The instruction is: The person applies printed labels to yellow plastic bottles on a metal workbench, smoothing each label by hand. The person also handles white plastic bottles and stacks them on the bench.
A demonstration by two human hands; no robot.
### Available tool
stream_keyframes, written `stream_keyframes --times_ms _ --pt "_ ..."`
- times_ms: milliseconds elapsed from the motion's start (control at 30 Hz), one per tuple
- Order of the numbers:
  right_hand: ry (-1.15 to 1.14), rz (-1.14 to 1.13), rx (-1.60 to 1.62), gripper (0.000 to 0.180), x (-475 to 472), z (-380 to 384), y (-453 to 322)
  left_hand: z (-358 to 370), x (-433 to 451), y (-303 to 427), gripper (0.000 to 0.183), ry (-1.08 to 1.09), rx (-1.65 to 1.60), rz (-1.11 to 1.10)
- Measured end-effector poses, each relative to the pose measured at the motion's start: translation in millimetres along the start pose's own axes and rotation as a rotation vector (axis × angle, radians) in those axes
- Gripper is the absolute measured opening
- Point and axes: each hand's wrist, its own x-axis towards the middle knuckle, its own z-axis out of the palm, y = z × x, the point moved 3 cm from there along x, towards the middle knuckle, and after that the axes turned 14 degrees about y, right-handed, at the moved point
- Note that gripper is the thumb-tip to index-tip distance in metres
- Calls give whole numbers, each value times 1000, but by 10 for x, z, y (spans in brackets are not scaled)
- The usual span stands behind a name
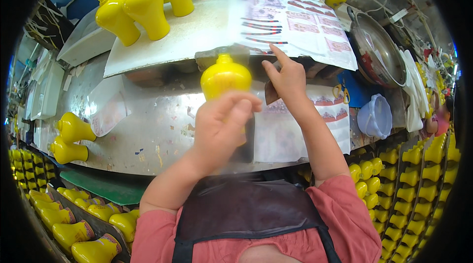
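Observation:
A glossy yellow bottle [226,78] with a narrow neck and faint printing stands in front of me. My left hand [221,126], blurred and with curled fingers, is over its lower part; whether it touches the bottle is not clear. My right hand [288,78] holds a flat brown piece [271,94], perhaps a scraper, under its curled fingers. Its index fingertip is at the end of a thin dark-and-red decal strip, below several similar strips [263,33] on a white sheet. More printed decals [303,23] lie to the right on the raised white board [199,37].
Several yellow bottles [147,12] stand on the board; two [75,127] lie at left on the metal table [155,115]. At right are decal sheets [281,133], scissors [340,93], a lilac bucket [374,117] and a large metal pan [380,48]. Racks of yellow bottles [406,174] flank me.

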Motion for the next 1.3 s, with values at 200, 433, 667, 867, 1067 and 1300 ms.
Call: stream_keyframes --times_ms 200,433,667,867,1067,1300 --pt "117 -184 46 28 133 101 -57 -59 316 124 24 60 6 216" --pt "135 -580 -281 11 349 85 -257 -91 901 89 26 -35 92 115" --pt "271 -830 -167 18 409 -415 -631 52 1373 -11 31 -195 176 -65" --pt "306 -735 -56 26 360 -560 -646 45 1401 -1 20 -264 232 -228" --pt "-111 210 689 25 329 -476 -456 -50 1298 95 17 -272 283 -191" --pt "-492 408 788 65 278 -456 -636 -120 1224 217 17 -330 408 -101"
